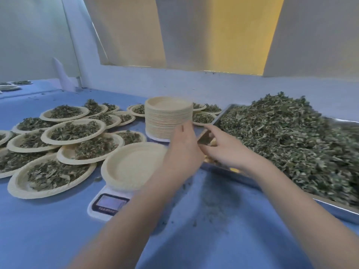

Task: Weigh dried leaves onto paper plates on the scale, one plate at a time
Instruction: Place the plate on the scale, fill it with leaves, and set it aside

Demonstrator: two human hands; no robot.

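1. Many filled plates (pixel 73 131) already sit overlapping on the left of the table, so a good share of the weighing looks done.
2. An empty plate (pixel 134 166) rests on the scale (pixel 108 205), with no leaves on it yet; this portion is just starting, as I judge it.
3. A tall stack of unused plates (pixel 168 117) stands behind the scale, and a large heap of dried leaves (pixel 291 144) fills the metal tray (pixel 336 209) on the right, so plenty remains to do.
4. The left hand (pixel 183 148) is raised between the scale and the tray with fingers fairly straight; I cannot tell whether it holds anything.
5. The right hand (pixel 223 150) is at the near corner of the tray, fingers curled around a small dark clump that looks like leaves, though motion blur keeps it uncertain.
6. The table (pixel 48 230) has a blue surface, with leaf crumbs scattered in front of the tray.
7. Behind it runs a pale wall (pixel 194 82), with light cloth hanging over a yellow-lit window (pixel 242 35).
8. More plates (pixel 11 85) lie far off at the left.
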